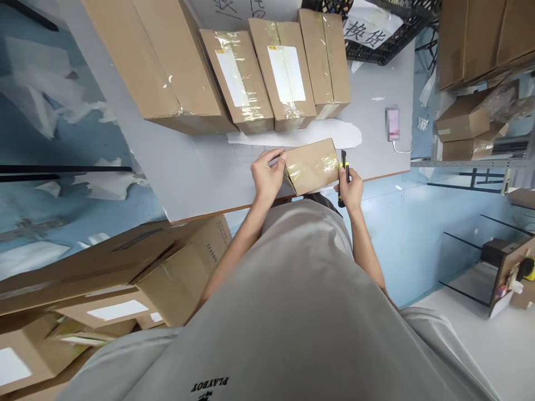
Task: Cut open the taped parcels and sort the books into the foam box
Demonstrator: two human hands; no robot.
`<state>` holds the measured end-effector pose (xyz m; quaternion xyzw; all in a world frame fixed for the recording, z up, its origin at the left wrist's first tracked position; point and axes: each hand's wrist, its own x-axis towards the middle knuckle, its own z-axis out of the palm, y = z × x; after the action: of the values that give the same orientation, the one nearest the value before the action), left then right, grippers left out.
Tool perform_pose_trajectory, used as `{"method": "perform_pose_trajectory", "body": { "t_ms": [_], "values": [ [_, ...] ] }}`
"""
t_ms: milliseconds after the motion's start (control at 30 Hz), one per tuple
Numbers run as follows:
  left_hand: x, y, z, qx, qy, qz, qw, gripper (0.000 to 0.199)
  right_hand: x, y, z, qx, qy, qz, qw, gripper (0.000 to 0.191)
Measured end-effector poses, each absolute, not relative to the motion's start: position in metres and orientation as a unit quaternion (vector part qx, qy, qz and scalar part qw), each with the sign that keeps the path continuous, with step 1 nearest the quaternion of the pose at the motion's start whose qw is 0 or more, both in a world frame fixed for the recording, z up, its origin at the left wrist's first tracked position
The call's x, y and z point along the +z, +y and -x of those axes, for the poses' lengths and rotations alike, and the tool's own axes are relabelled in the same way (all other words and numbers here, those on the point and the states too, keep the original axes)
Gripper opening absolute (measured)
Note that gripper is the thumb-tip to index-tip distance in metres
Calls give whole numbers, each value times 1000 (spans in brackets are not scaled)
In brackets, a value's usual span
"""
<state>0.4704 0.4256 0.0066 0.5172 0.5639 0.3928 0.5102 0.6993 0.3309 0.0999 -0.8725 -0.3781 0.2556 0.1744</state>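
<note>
Holding the small carton (311, 166): the left hand (268, 172) curls round its left end, thumb and fingers closed on the cardboard.
Right hand (351, 188): partly closed round a black-and-yellow cutter (341, 196), beside the carton's right end; I cannot tell whether the fingertips touch it.
Carton place: tilted, at the front edge of the table (200, 186), close to the grey shirt (309, 267).
Cutter risk: a slip on glossy tape could nick the left hand; whether the blade is out cannot be told.
Drop risk: a loosened left grip could let the carton fall off the edge, the right hand being taken up.
In hand: one carton, one cutter.
On the table: one large box (167, 61), three taped boxes (307, 61), two white labels (288, 72), one phone (392, 123), one black crate (401, 44).
</note>
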Motion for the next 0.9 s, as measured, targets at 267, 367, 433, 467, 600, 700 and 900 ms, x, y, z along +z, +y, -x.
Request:
{"method": "perform_pose_trajectory", "body": {
  "t_ms": [267, 367, 433, 467, 600, 700, 900],
  "values": [
    [-1, 443, -467, 415, 631, -496, 429, 30, 79, 358, -706, 324, -405, 800, 301, 59],
    [-1, 443, -461, 408, 647, -497, 410, 30, 71, 369, -715, 354, -431, 770, 311, 64],
    [7, 440, -462, 395, 658, -511, 387, 31, 67, 371, -722, 377, -443, 752, 309, 65],
    [13, 439, -466, 387, 660, -528, 370, 31, 65, 371, -725, 388, -447, 746, 306, 66],
    [43, 436, -504, 333, 610, -641, 324, 30, 65, 370, -739, 410, -450, 745, 274, 64],
    [55, 437, -539, 300, 548, -704, 337, 31, 72, 371, -748, 403, -459, 758, 230, 59],
    [47, 436, -558, 275, 539, -712, 357, 41, 94, 378, -752, 382, -533, 740, 147, 52]
  ]
}}
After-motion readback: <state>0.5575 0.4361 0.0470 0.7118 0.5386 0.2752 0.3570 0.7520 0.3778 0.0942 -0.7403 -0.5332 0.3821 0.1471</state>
